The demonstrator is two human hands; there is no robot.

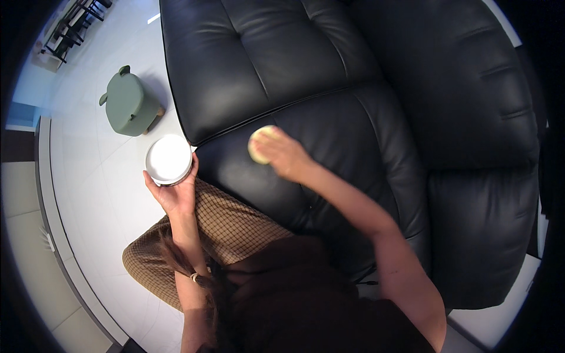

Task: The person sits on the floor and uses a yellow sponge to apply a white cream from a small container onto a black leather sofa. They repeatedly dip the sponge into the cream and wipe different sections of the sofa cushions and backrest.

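Note:
My left hand (176, 196) holds a round white tub (168, 159) from below, its fingers and thumb around the sides. The tub's inside shows bright white; what is in it cannot be made out. My right hand (284, 154) lies over a round pale-yellow sponge pad (258, 149), fingers spread across its top, on or just above the seat of a black leather sofa (229, 165). The hand is slightly blurred. The tub is beyond the sofa's front edge, left of the pad.
A green animal-shaped stool (126, 103) with wooden feet stands on the glossy white tiled floor (92, 185). The sofa's backrest (463, 97) rises at the right. Dark chairs (73, 31) are far off at the upper left. My bent knee in checked trousers (150, 260) is beside the seat.

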